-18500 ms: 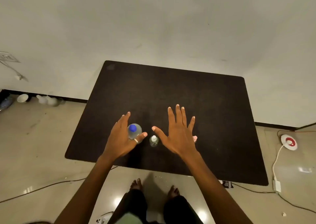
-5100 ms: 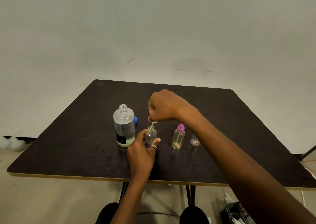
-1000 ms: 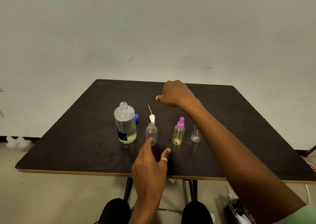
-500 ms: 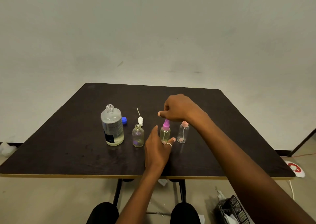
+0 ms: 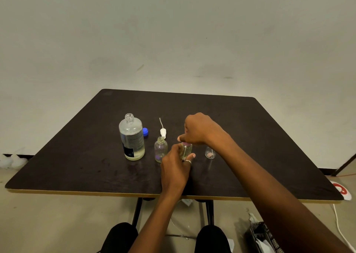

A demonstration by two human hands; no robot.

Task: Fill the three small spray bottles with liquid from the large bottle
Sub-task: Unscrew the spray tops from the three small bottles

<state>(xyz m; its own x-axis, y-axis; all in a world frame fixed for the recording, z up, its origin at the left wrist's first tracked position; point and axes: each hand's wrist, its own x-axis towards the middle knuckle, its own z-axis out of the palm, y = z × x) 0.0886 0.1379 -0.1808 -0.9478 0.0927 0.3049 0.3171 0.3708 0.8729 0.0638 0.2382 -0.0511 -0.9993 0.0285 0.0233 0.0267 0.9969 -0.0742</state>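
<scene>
The right hand pinches the pink top of the middle small bottle, the left hand grips its body on the table — this looks like the opening step, so next the top needs twisting off before the big bottle pours.

Both arms forward, left hand curled round small spray bottle, right hand above it, knuckles up, pinching its top

Clear glossy plastic large bottle stands on the dark, matt, faintly grained table.
</scene>
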